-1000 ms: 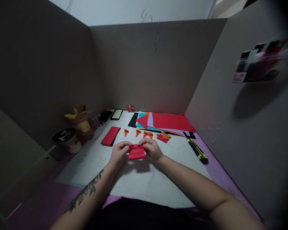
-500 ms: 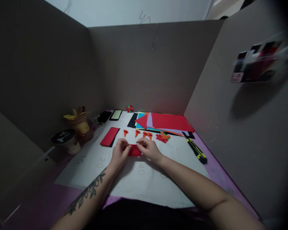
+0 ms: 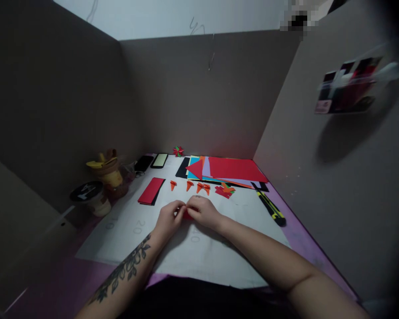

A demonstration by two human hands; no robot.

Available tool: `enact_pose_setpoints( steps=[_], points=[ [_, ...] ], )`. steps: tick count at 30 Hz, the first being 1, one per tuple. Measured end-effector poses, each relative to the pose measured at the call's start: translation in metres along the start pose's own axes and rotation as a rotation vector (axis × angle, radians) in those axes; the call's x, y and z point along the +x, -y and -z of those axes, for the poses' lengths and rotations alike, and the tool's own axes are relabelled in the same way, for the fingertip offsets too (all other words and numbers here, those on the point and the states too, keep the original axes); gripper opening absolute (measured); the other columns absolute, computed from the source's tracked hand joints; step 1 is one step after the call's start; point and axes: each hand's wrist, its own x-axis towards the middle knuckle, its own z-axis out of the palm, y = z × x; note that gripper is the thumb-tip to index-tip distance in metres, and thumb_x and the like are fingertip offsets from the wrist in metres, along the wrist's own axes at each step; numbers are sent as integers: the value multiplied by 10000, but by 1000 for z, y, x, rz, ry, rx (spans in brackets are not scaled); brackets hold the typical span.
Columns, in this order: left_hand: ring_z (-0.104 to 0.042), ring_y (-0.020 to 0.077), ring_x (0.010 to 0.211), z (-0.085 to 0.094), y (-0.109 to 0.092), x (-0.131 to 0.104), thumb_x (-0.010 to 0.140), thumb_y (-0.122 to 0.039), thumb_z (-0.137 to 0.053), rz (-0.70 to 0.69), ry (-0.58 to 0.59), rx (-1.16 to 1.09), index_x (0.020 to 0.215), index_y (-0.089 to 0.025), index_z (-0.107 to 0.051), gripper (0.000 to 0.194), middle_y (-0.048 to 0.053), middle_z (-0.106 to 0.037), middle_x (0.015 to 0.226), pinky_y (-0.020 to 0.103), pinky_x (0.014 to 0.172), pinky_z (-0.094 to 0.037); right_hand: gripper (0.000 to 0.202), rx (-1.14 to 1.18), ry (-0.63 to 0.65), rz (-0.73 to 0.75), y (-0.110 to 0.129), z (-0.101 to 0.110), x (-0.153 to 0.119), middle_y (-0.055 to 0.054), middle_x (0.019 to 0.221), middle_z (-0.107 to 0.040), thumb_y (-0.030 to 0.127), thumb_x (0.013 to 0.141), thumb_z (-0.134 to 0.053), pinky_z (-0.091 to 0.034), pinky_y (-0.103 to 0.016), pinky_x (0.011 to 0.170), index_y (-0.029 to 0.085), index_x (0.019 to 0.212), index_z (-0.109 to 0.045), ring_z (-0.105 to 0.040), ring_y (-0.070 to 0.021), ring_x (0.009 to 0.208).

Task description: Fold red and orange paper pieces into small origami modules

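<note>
A small piece of red paper [image 3: 187, 215] is pinched between my two hands over the white sheet [image 3: 119, 239], mostly covered by my fingers. My left hand [image 3: 169, 217] is closed on its left side, and my right hand [image 3: 202, 211] is closed on its right side, the fingertips of both nearly touching. Just beyond them lie several folded orange pieces [image 3: 189, 185] in a row. Small red, orange and green scraps [image 3: 224, 190] lie to their right. On the left rests a stack of red and black strips [image 3: 151, 190].
A yellow-black cutter [image 3: 271, 208] lies at right. Coloured sheets [image 3: 236, 168] and a red-green paper star [image 3: 178, 151] are at the back. Phones [image 3: 160, 160], a pot of tools [image 3: 109, 173] and a lidded cup [image 3: 98, 201] stand left. Grey panels [image 3: 202, 97] surround the table.
Both hands have come closer together and slightly nearer to me, covering more of the red paper. The camera view has shifted slightly.
</note>
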Motion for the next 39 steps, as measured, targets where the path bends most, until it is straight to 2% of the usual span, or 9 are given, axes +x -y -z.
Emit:
enact_pose_setpoints(
  steps=[5, 8, 11, 16, 19, 21, 26, 35, 39],
  points=[
    [-510, 156, 633, 0, 2, 2, 799, -233, -504, -56, -109, 152, 729, -198, -640, 157, 22, -614, 686, 252, 630, -367, 153, -2, -31, -22, -1, 3, 2, -18, 691, -620, 144, 777, -535, -389, -257, 638, 195, 697, -656, -534, -141, 655],
    [-501, 148, 609, 3, 2, 4, 794, -238, -518, -13, -203, 108, 704, -193, -625, 147, 8, -600, 660, 240, 604, -354, 160, 55, -74, -57, -4, 8, 4, -13, 676, -633, 132, 759, -533, -393, -247, 616, 189, 676, -658, -547, -131, 625],
    [-505, 149, 613, 5, 3, 6, 778, -247, -538, 37, -232, 58, 680, -192, -616, 137, 3, -602, 657, 235, 595, -348, 148, 124, -100, -114, -8, 10, 6, -3, 641, -625, 127, 732, -544, -389, -234, 578, 182, 640, -646, -540, -122, 592],
    [-515, 154, 623, 5, 7, 7, 808, -264, -505, 67, -228, 67, 691, -191, -601, 168, 5, -595, 654, 236, 591, -355, 136, 205, -168, -268, -8, 12, 7, 3, 601, -592, 167, 737, -547, -385, -235, 536, 178, 616, -607, -519, -127, 569],
    [-524, 157, 642, 3, 9, 5, 814, -264, -508, 19, -210, 101, 721, -194, -612, 157, 15, -608, 690, 241, 607, -365, 111, 83, -194, -157, 0, 10, 6, -21, 696, -623, 155, 763, -539, -419, -275, 662, 180, 689, -618, -550, -157, 696],
    [-532, 160, 663, 1, 8, 3, 826, -265, -501, -30, -163, 160, 762, -194, -622, 154, 25, -620, 724, 248, 631, -376, 107, -31, -152, -56, 6, 7, 5, -42, 791, -640, 137, 774, -536, -410, -305, 756, 183, 767, -632, -548, -178, 800],
    [-553, 155, 706, -3, 5, 0, 851, -279, -471, -61, -45, 188, 813, -181, -620, 183, 32, -635, 777, 247, 654, -405, 128, -155, -79, -85, 12, 2, 5, -34, 740, -596, 117, 785, -521, -389, -295, 705, 182, 700, -590, -509, -175, 766],
    [-466, 109, 565, -6, 4, 6, 808, -298, -512, 103, 2, 71, 667, -154, -582, 214, -25, -549, 586, 212, 540, -338, 107, 237, -298, -310, 0, 2, 8, 3, 685, -547, 194, 770, -500, -390, -255, 617, 182, 671, -538, -501, -142, 668],
    [-484, 110, 569, -3, 2, 9, 778, -324, -549, 176, -55, -50, 691, -148, -609, 205, -18, -573, 604, 210, 547, -357, 133, 418, -354, -393, -5, 3, 11, 24, 617, -510, 264, 759, -507, -380, -247, 569, 182, 655, -514, -471, -130, 598]
  ],
)
